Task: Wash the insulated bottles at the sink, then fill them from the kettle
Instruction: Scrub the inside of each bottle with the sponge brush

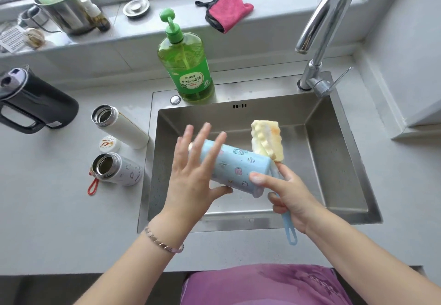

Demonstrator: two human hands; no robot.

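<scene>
Your left grip (191, 180) is released. Its fingers are straight and spread over the blue insulated bottle (238, 166), thumb beneath, so the bottle lies tilted above the sink (334, 137). Your right grip (288, 197) is curled round the blue handle of the sponge brush (267, 140), with its thumb touching the bottle's right end. On the tabletop (59, 209) to the left stand a tall white bottle (119, 125) and a short white bottle (117, 170) — both uncapped — near the black kettle (35, 104).
</scene>
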